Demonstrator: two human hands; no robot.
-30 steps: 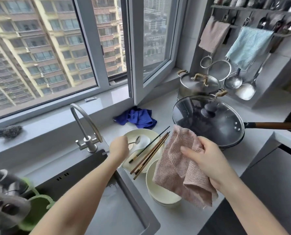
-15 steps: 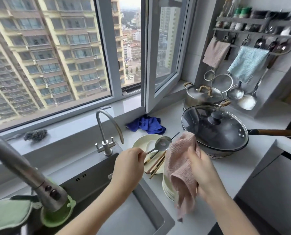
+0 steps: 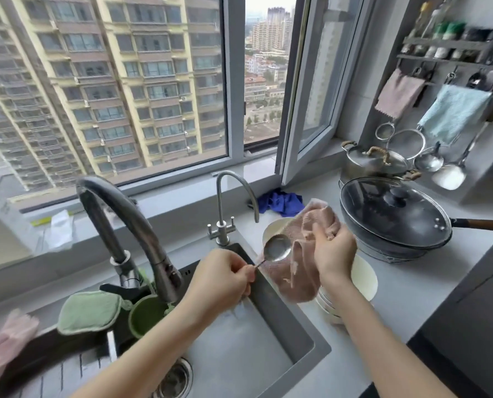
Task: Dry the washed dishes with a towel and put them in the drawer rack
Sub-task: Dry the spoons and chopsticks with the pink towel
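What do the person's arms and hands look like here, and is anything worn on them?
Both arms are bare as far as the frame shows: no sleeve reaches the left forearm or the right forearm. The left hand and right hand are ungloved. No watch, bracelet or ring shows on the sides facing the camera.

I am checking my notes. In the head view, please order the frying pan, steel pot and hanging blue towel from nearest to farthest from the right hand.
From the right hand:
1. Frying pan, just to its right.
2. Steel pot, behind the pan.
3. Hanging blue towel, on the wall rack.
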